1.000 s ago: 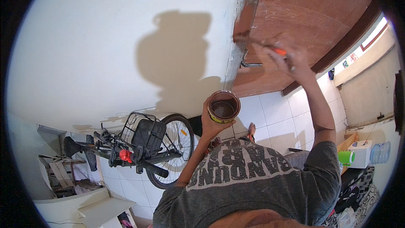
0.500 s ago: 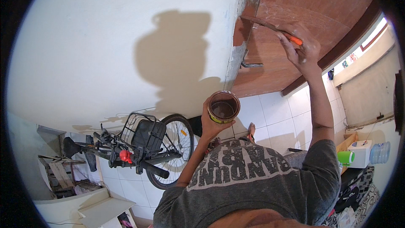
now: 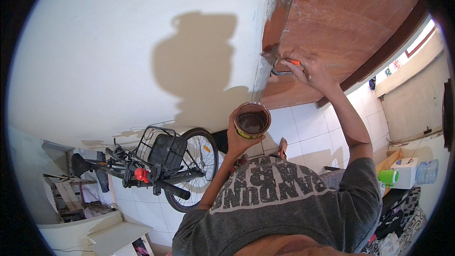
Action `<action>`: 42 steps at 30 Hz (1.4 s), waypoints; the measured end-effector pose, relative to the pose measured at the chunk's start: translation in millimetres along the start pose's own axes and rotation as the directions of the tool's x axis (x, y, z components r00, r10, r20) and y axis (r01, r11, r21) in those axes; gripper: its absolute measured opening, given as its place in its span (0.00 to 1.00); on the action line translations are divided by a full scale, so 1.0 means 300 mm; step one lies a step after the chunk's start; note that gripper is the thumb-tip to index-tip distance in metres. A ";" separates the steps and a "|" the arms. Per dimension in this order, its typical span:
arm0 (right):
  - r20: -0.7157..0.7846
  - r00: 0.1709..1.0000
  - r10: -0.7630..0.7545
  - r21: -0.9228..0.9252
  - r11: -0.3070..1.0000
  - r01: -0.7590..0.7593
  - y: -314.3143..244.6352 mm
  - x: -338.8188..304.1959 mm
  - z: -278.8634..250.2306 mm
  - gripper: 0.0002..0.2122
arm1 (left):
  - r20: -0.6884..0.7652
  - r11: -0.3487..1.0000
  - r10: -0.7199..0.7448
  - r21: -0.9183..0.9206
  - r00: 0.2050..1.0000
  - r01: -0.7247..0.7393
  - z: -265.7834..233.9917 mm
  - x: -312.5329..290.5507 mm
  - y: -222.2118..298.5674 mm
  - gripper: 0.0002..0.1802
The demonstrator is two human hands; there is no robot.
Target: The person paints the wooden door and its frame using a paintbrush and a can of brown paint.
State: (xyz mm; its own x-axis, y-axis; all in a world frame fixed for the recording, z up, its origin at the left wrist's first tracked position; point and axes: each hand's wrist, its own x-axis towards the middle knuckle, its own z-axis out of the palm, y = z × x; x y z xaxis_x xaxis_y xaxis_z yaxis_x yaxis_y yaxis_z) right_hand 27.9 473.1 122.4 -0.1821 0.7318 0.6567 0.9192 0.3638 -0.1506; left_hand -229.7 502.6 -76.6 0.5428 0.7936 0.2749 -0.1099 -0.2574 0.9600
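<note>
My left hand [image 3: 237, 138] is wrapped round a small paint can [image 3: 253, 109] and keeps it upright, its open top showing brown paint inside. My right hand [image 3: 310, 68] grips a paintbrush [image 3: 295, 62] with an orange part on its handle. The brush tip meets the edge of a reddish-brown door frame [image 3: 275, 31], low on its painted stretch. Below that, the frame edge looks pale and rough. Just under the brush sits a metal door handle [image 3: 280, 72], partly behind my fingers, on the brown wooden door [image 3: 341, 33].
A white wall [image 3: 104, 42] carrying my shadow fills the left. A bicycle [image 3: 163, 161] with a black rear rack leans along it, near my left arm. White floor tiles [image 3: 303, 128] lie below the door. At the right stand a water bottle [image 3: 427, 171] and a green cup [image 3: 388, 177].
My right hand has moved down and left with the paintbrush, its tip sliding lower along the frame edge. Brown now covers more of the frame there. The can stays about where it was.
</note>
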 end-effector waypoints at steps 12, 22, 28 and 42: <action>-0.004 1.000 0.005 -0.112 0.994 -0.005 -0.034 -0.023 -0.070 0.10 | 0.003 0.999 0.010 -0.035 1.000 -0.010 0.012 0.004 0.033 0.56; -0.015 0.989 0.147 -0.105 0.983 -0.148 -0.024 0.021 -0.090 0.10 | 0.027 0.998 -0.015 -0.058 1.000 0.017 0.007 0.010 0.064 0.58; -0.343 0.913 -0.222 -0.315 0.943 0.110 -0.019 0.170 -0.259 0.14 | 0.028 0.996 -0.005 -0.090 1.000 0.007 0.015 0.014 0.042 0.58; -0.014 0.932 -0.361 -0.354 0.874 0.333 -0.041 -0.003 -0.164 0.17 | 0.025 0.997 -0.011 -0.076 1.000 0.013 0.020 -0.006 0.037 0.58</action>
State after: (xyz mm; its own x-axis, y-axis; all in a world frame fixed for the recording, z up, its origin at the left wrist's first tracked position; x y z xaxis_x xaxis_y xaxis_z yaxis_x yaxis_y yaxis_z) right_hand 33.9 439.6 159.9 -0.4971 0.5431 0.6767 0.8661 0.3579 0.3490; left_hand -226.8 494.9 -66.7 0.5646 0.7824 0.2628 -0.1657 -0.2044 0.9647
